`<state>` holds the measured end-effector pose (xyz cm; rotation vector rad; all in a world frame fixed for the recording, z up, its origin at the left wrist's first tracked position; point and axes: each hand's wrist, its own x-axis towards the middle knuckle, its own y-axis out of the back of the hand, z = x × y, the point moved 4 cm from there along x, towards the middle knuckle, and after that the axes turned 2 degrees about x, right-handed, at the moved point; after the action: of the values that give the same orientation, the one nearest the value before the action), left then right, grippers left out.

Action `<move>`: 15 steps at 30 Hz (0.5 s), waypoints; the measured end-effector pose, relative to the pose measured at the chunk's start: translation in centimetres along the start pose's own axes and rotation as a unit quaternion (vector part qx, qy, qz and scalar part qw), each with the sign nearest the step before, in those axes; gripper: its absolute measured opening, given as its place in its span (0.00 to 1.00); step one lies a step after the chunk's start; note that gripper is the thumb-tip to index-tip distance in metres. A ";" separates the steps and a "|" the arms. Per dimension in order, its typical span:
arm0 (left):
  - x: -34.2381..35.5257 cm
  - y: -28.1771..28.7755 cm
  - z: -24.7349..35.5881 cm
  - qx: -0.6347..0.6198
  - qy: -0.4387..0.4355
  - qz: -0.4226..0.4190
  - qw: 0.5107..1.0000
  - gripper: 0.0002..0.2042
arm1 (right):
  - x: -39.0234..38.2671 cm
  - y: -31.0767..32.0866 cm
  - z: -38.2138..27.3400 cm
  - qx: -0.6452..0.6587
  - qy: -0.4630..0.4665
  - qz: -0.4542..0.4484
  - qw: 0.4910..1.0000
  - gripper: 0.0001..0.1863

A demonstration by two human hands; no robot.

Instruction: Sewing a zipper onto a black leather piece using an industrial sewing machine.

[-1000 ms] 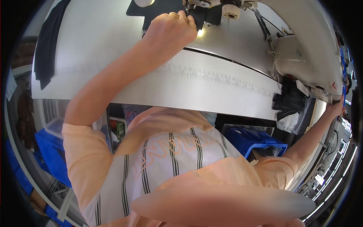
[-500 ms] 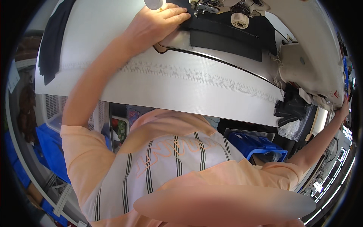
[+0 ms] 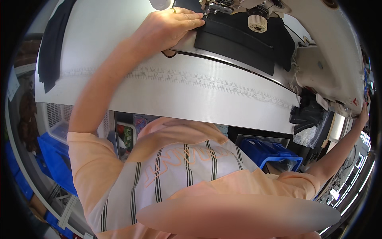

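My left hand (image 3: 175, 27) lies with fingers stretched out at the left edge of a black fabric piece (image 3: 234, 46), its fingertips close to the presser foot (image 3: 206, 13) of a sewing machine (image 3: 338, 71). A ring shows on one finger. The fabric spreads under the needle area, with a straight seam-like line across it and a flap toward me. At the far right, my right hand (image 3: 363, 116) reaches to the end of the machine head, beside its handwheel side. Its fingers are mostly hidden behind the machine.
A white table edge with a printed ruler (image 3: 191, 81) runs before me. Folded black cloth (image 3: 53, 47) hangs over the left side. Below stand a white basket (image 3: 55, 115) and a blue bin (image 3: 270, 153). Black scraps (image 3: 308, 113) sit at the right.
My left hand has shifted slightly to the right, fingertips nearer the presser foot. The fabric's front flap lies a little differently, its left corner farther left. My right hand stays at the machine's end.
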<state>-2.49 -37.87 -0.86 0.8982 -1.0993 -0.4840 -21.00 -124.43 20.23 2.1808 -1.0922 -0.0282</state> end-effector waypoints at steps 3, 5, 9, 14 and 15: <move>0.0 0.1 0.5 0.013 -0.007 0.009 1.000 0.14 | 0.7 0.0 -1.5 0.030 -0.151 0.008 0.988 0.20; 0.1 0.1 0.5 0.017 -0.011 0.012 1.000 0.14 | -2.1 -2.0 -3.3 0.023 -0.190 0.050 0.980 0.21; 0.2 -0.1 0.2 0.017 -0.009 0.013 1.000 0.14 | -14.8 -10.0 -4.1 0.234 -0.031 0.201 0.951 0.25; 0.1 -0.2 0.2 0.005 -0.010 0.030 0.999 0.13 | -20.4 -12.5 -4.2 0.304 0.040 0.195 0.932 0.27; 0.1 -0.2 0.3 0.004 -0.007 0.030 1.000 0.13 | -19.0 -11.4 -5.0 0.280 0.011 0.176 0.944 0.28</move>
<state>-2.68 -38.15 -0.95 0.8670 -1.1384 -0.4372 -23.79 -103.38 12.24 2.4140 -1.6100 0.5263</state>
